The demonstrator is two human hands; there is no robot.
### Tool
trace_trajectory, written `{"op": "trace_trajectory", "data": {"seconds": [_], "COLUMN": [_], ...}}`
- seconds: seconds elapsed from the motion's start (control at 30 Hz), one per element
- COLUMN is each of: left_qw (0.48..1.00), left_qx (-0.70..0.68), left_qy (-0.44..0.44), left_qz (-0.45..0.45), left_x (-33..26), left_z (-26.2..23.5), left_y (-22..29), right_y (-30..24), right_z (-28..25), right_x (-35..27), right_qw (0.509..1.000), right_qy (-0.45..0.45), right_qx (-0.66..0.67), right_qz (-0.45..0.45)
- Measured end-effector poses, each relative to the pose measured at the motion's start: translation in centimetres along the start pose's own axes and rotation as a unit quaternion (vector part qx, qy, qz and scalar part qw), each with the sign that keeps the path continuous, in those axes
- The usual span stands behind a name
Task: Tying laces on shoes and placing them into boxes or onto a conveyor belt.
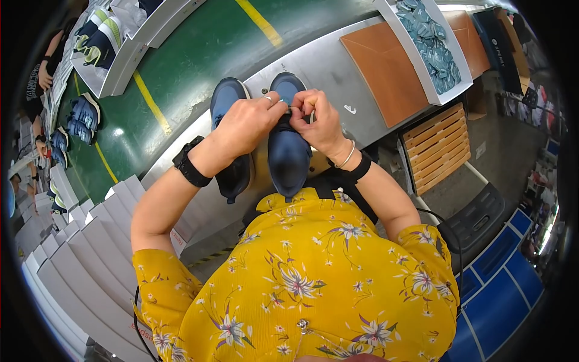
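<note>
A pair of navy blue sneakers lies on the metal bench in front of me, toes pointing away and heels toward me. Over the lacing of the right shoe (289, 161), the fingertips of both hands meet. My left hand (250, 122) is closed in a pinch at the shoelace, its forearm crossing above the left shoe (225, 99). Pinched too, my right hand (319, 122) works from the other side of the same lacing. My fingers hide most of the lace and the tongue.
Right of the shoes, a brown board (386, 72) lies on the metal bench (338, 99). A white box (449, 60) holds many small teal packets. Stacked white boxes (96, 265) stand at left. An open shoebox (123, 63) with sneakers is at upper left. A wooden slatted seat (437, 148) is at right.
</note>
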State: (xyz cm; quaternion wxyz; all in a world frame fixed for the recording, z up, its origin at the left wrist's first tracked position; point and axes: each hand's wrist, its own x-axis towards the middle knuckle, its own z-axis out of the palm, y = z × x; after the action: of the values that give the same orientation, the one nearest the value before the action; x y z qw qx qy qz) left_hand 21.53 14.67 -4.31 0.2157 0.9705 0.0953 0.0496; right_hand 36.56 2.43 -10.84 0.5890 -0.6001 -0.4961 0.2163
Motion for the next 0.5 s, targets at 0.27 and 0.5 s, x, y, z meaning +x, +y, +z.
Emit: {"op": "trace_trajectory", "data": {"seconds": [0.27, 0.5], "left_qw": [0.999, 0.998], "left_qx": [0.007, -0.060], "left_qy": [0.036, 0.009], "left_qz": [0.001, -0.016], "left_x": [0.6, 1.0], "left_z": [0.4, -0.2], "left_y": [0.0, -0.6], "right_y": [-1.3, -1.7], "right_z": [-2.7, -2.8], "right_x": [0.8, -0.6], "right_qw": [0.993, 0.993], "right_qy": [-0.098, -0.055], "right_qx": [0.002, -0.010], "right_qz": [0.067, 0.102]}}
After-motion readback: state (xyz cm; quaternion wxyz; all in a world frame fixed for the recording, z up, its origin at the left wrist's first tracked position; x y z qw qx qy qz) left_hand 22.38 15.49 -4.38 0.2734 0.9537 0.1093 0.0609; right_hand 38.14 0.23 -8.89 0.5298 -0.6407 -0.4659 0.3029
